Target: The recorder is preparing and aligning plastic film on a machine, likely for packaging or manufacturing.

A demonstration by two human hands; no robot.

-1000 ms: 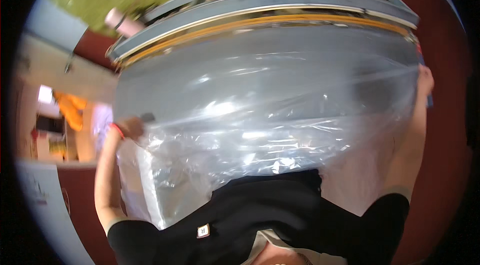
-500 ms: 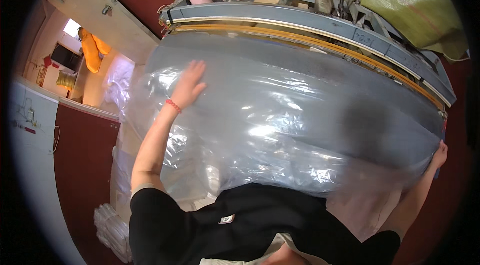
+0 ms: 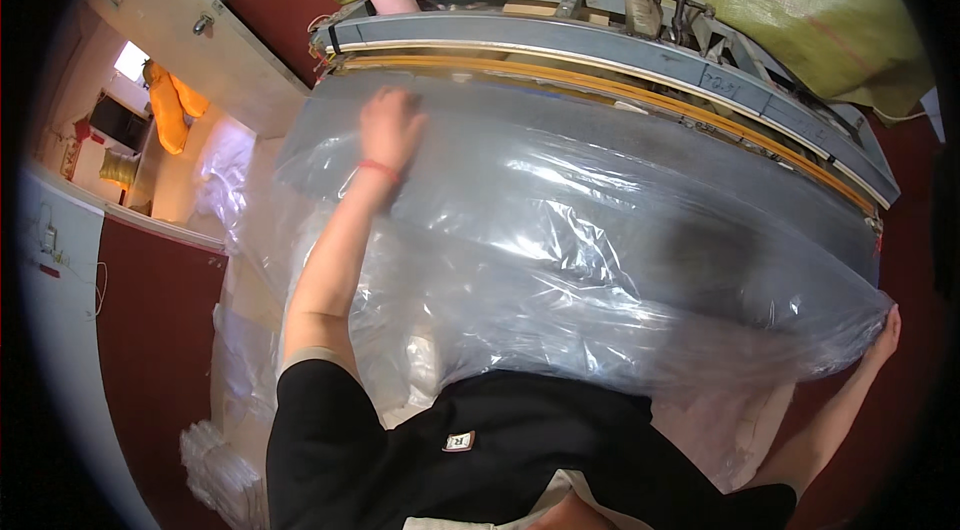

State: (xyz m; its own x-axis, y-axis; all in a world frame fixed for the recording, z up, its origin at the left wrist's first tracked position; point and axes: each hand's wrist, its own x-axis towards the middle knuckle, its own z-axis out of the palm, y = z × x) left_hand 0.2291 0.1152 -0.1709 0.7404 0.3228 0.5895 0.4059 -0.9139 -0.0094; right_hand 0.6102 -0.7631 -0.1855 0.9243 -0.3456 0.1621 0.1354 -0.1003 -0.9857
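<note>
Clear, glossy plastic film sheet across frame centre: thin, creased, glare-streaked, sagging into folds below. Under it, smooth grey surface. Right hand, far right, fingers pinching film's gathered corner. Left hand, upper left, over film; blurred, can't tell fingers.

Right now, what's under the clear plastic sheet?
Beneath the clear plastic sheet, a grey surface shows through hazily, also emerging past the sheet at far right. Glare and folds obscure its near edge; the left hand and forearm cover another patch.
</note>
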